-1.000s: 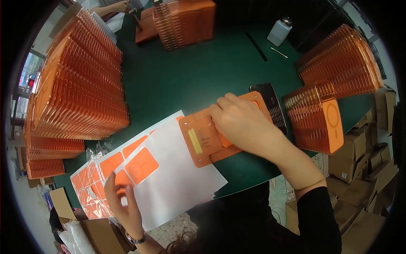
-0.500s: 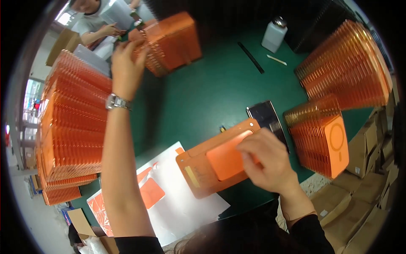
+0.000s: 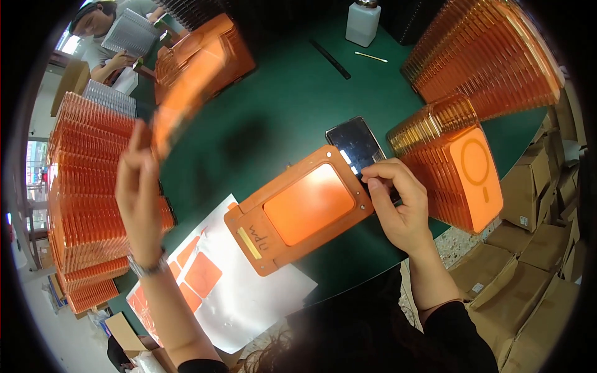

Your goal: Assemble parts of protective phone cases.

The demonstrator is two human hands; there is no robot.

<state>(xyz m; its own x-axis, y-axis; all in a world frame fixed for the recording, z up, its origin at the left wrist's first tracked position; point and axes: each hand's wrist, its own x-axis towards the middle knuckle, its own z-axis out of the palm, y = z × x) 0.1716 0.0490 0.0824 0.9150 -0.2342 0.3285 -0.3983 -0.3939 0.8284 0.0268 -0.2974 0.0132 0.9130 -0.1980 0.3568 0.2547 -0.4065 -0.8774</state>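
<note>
My left hand [image 3: 140, 186], blurred by motion, is closed on one end of an orange phone case [image 3: 193, 87], which is smeared too. The case slants up and away, in front of the orange stack at the back left. An orange-brown fixture board [image 3: 249, 214] lies at the middle of the table, partly over white sheets. In its recess sits a glossy orange rectangular piece [image 3: 310, 204]. My right hand [image 3: 401, 202] is at the board's right end, thumb and forefinger pinched together. What they hold, if anything, cannot be made out. A dark phone [image 3: 353, 142] lies just beyond.
Tall orange case stacks stand at left [image 3: 102, 186] and right [image 3: 479, 62]. A shorter stack [image 3: 476, 177] stands nearer on the right. White sheets [image 3: 249, 304] carry orange stickers. Farther back are a pump bottle [image 3: 362, 25], a cotton swab [image 3: 371, 57] and a black stick [image 3: 329, 59]. A co-worker sits at back left.
My left hand has come back from the far stack toward me with an orange case. My right hand has moved off the orange piece to the board's right end. The view has shifted.
</note>
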